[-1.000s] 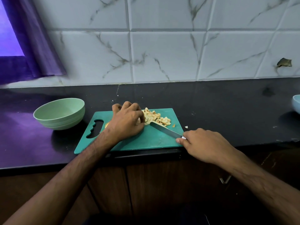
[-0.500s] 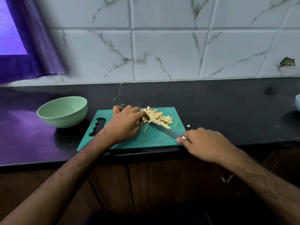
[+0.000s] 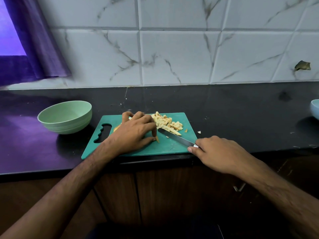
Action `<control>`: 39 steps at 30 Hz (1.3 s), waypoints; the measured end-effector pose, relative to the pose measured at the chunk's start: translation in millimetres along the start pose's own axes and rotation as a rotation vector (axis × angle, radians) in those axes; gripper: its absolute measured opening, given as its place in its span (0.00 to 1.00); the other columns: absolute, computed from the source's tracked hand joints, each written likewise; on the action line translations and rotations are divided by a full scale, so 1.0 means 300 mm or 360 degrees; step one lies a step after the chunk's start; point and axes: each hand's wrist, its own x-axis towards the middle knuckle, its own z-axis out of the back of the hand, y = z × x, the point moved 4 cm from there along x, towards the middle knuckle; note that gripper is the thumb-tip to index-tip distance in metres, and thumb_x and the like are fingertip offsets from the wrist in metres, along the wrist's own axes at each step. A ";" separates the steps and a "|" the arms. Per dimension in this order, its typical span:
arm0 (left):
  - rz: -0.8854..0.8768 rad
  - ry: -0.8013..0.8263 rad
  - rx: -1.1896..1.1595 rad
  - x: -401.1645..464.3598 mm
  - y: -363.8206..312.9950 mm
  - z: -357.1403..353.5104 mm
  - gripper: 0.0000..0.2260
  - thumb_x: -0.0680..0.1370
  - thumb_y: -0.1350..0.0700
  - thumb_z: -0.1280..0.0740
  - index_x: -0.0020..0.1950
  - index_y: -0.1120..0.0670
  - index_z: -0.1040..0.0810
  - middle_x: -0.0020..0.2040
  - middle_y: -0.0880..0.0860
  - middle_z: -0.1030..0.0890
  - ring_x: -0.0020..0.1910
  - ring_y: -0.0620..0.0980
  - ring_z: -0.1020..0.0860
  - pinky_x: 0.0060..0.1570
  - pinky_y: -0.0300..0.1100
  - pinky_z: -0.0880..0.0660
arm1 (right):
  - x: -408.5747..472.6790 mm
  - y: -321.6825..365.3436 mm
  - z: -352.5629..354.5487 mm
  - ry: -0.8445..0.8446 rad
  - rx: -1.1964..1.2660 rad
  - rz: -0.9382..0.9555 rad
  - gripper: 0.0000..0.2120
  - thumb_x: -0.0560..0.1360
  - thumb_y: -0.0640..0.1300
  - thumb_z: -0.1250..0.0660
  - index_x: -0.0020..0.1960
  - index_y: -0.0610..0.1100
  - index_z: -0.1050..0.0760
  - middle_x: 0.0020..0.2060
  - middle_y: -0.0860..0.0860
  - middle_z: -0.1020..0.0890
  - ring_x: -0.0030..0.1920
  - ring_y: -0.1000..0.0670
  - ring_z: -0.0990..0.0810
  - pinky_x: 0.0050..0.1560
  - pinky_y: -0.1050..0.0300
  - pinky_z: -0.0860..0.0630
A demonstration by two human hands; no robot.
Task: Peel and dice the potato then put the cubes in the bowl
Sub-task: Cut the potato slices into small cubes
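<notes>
Item: green cutting board [image 3: 165, 145], lying on a black counter [image 3: 241, 118] at its front edge. Potato cubes [image 3: 168, 123] were heaped on the board's far side, a few uncut strips [image 3: 172, 131] beside them. Left hand [image 3: 136, 133] rested on the board, thumb and forefinger pinching one small potato strip [image 3: 157, 139]. Right hand [image 3: 219, 152] gripped a knife [image 3: 176, 138], blade flat against the board and pointing to the heap. Pale green bowl [image 3: 66, 116] stood left of the board, apart from it.
</notes>
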 end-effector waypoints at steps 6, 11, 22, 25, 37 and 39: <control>-0.0025 -0.0097 -0.0193 -0.018 -0.002 0.000 0.10 0.79 0.39 0.37 0.53 0.44 0.23 0.53 0.38 0.22 0.58 0.44 0.25 0.62 0.50 0.42 | -0.014 0.009 0.000 -0.0032 0.0049 0.0014 0.20 0.84 0.63 0.51 0.41 0.53 0.35 0.40 0.55 0.25 0.39 0.55 0.25 0.36 0.56 0.31; -0.0088 -0.0124 -0.0254 -0.017 -0.022 -0.002 0.09 0.80 0.47 0.31 0.60 0.43 0.23 0.52 0.38 0.18 0.55 0.40 0.23 0.57 0.44 0.43 | -0.019 0.024 -0.002 0.0001 0.0045 0.0037 0.19 0.84 0.63 0.51 0.40 0.54 0.36 0.40 0.56 0.26 0.39 0.55 0.25 0.35 0.59 0.32; 0.0197 -0.0273 -0.0416 -0.057 0.003 -0.013 0.11 0.79 0.44 0.31 0.59 0.44 0.25 0.44 0.38 0.22 0.50 0.39 0.27 0.60 0.48 0.39 | -0.042 0.047 0.007 -0.0086 0.0006 0.0044 0.18 0.84 0.63 0.51 0.47 0.54 0.31 0.40 0.56 0.25 0.38 0.55 0.24 0.35 0.58 0.30; 0.0223 -0.0291 -0.0478 -0.059 -0.002 -0.008 0.12 0.78 0.48 0.28 0.58 0.45 0.26 0.43 0.39 0.21 0.49 0.40 0.25 0.61 0.48 0.39 | -0.047 0.056 -0.006 -0.0061 -0.0002 0.0035 0.18 0.84 0.64 0.51 0.45 0.54 0.32 0.41 0.56 0.24 0.38 0.55 0.24 0.35 0.58 0.30; 0.0321 -0.0322 -0.0542 -0.061 -0.007 -0.010 0.14 0.77 0.48 0.25 0.56 0.43 0.28 0.39 0.39 0.21 0.46 0.35 0.26 0.60 0.44 0.43 | -0.053 0.101 -0.025 -0.0097 -0.0083 0.0025 0.17 0.85 0.60 0.52 0.49 0.51 0.32 0.39 0.55 0.28 0.36 0.57 0.29 0.38 0.55 0.30; 0.0330 -0.0326 -0.0545 -0.063 -0.010 -0.007 0.14 0.77 0.48 0.26 0.55 0.43 0.29 0.39 0.39 0.21 0.46 0.35 0.26 0.60 0.42 0.44 | -0.048 0.095 -0.015 -0.0122 -0.0050 0.0015 0.17 0.85 0.60 0.52 0.49 0.52 0.32 0.40 0.55 0.27 0.37 0.57 0.28 0.36 0.57 0.32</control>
